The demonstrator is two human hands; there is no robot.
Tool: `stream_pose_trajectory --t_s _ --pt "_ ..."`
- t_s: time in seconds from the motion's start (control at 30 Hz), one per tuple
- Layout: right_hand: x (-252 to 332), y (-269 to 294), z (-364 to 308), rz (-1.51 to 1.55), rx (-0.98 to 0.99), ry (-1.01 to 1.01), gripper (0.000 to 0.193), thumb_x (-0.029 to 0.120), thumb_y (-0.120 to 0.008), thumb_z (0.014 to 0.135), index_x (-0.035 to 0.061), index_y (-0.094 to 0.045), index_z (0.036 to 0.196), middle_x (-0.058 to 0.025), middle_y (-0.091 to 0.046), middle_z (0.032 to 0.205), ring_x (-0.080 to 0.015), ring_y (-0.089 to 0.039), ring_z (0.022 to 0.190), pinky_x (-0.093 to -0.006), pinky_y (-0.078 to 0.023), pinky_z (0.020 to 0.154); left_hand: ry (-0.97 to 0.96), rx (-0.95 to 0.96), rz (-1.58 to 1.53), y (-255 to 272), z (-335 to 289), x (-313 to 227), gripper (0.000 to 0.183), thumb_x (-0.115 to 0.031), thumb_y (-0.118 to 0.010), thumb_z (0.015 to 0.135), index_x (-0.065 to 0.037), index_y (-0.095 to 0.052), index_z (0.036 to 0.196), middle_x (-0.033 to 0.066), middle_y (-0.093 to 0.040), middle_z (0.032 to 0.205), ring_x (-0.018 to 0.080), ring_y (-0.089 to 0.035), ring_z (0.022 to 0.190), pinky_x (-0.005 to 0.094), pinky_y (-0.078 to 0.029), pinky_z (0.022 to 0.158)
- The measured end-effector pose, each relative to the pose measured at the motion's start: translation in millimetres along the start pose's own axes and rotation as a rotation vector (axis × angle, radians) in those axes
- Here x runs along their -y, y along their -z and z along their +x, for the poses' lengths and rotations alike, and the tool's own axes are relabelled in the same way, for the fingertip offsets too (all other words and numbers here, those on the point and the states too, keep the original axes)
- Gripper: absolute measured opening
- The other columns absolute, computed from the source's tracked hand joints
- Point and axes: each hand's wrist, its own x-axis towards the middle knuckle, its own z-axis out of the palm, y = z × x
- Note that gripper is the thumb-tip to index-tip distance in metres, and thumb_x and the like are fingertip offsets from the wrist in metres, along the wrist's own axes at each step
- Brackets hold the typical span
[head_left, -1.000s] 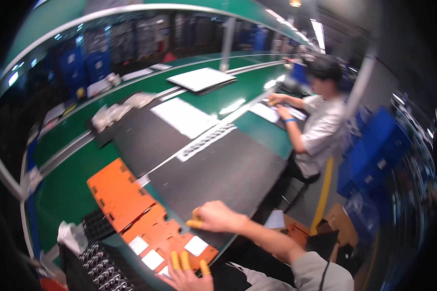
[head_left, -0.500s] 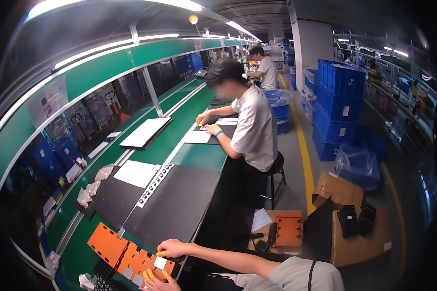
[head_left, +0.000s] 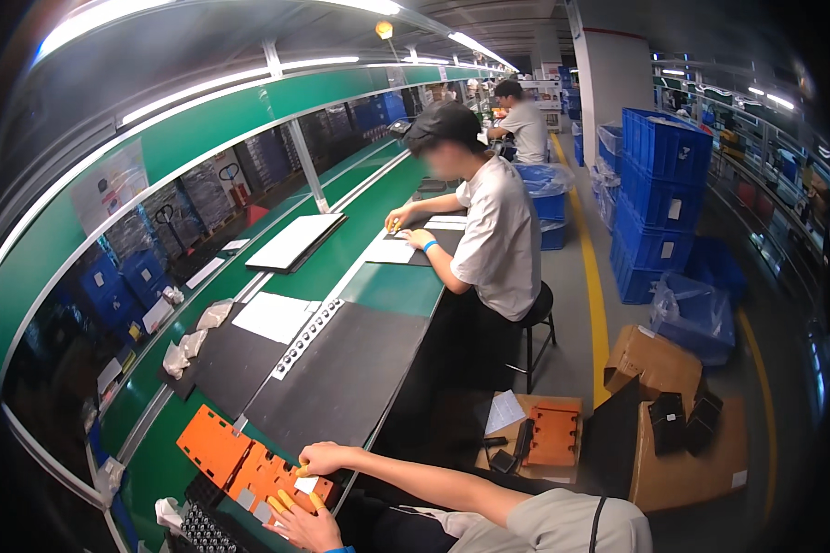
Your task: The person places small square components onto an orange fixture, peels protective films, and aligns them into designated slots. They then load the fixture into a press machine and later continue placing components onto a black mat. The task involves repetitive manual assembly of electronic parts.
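An orange panel (head_left: 266,477) with holes and cut-outs lies on the green bench at the lower left. My left hand (head_left: 310,529) rests open on its near edge, yellow finger cots on the spread fingers. Beside those fingertips are grey square pads (head_left: 246,499). My right hand (head_left: 332,457) is curled over the panel's right part, its capped fingertips closed at the edge of a small white square piece (head_left: 306,484). The fingers hide part of that piece. A second orange plate (head_left: 214,446) adjoins the panel on its far left.
A black tray of small round parts (head_left: 210,525) stands near the panel. Black mats (head_left: 350,369), a strip of round black parts (head_left: 306,339) and white sheets (head_left: 275,316) lie farther along. A co-worker (head_left: 498,221) sits beyond. Blue crates (head_left: 659,198) and cardboard (head_left: 692,461) stand right.
The whole view has shifted a little right and up. Both hands stay on the orange panel; the white piece looks narrower beside my right fingertips.
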Motion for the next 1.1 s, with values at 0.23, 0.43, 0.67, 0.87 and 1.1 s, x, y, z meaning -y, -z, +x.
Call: stream_pose_trajectory --t_s 0.23,0.43,0.67,0.87,1.1 --pt "-11.0 4.0 5.7 0.014 0.080 -0.010 0.040 0.049 -0.068 0.089 0.0092 -0.071 0.088 -0.0115 -0.071 0.083 -0.0299 -0.069 0.084 -0.0427 -0.050 0.074 0.163 0.288 -0.017 -14.3 -2.3 2.5 0.070 -0.042 -0.060 0.093 0.005 -0.047 0.144 0.0263 -0.043 0.150 0.0369 -0.029 0.147 0.0605 -0.005 0.123" --pt "-7.2 7.0 0.7 0.028 0.085 0.067 0.040 0.047 -0.067 0.092 0.0075 -0.069 0.087 -0.0158 -0.069 0.083 -0.0332 -0.068 0.083 -0.0439 -0.050 0.073 0.158 0.282 -0.013 -5.0 3.5 0.6 0.068 -0.042 -0.060 0.093 0.005 -0.050 0.141 0.0261 -0.045 0.148 0.0379 -0.031 0.146 0.0612 -0.009 0.122" --pt "10.7 19.5 -10.9 -0.009 0.117 0.026 0.041 0.043 -0.064 0.094 0.0030 -0.070 0.088 -0.0197 -0.068 0.080 -0.0402 -0.067 0.083 -0.0467 -0.050 0.074 0.193 0.355 -0.019 -2.2 6.0 2.3 0.074 -0.045 -0.062 0.091 0.003 -0.047 0.145 0.0228 -0.039 0.155 0.0366 -0.030 0.147 0.0601 -0.007 0.123" --pt "17.3 24.9 -18.5 -0.005 0.118 -0.012 0.041 0.040 -0.062 0.097 0.0004 -0.070 0.090 -0.0200 -0.066 0.075 -0.0378 -0.065 0.073 -0.0453 -0.048 0.067 0.212 0.346 -0.051 0.2 10.6 -1.2 0.076 -0.043 -0.067 0.086 0.004 -0.049 0.143 0.0235 -0.039 0.154 0.0368 -0.030 0.147 0.0629 -0.005 0.122" --pt "51.7 58.7 7.8 0.220 -0.003 0.030 0.030 0.029 -0.064 0.097 0.0006 -0.071 0.092 -0.0170 -0.068 0.074 -0.0336 -0.067 0.071 -0.0429 -0.050 0.064 0.246 0.370 -0.049 -1.1 10.0 4.4 0.079 -0.047 -0.066 0.087 0.005 -0.048 0.144 0.0228 -0.039 0.155 0.0361 -0.029 0.148 0.0622 -0.005 0.122"
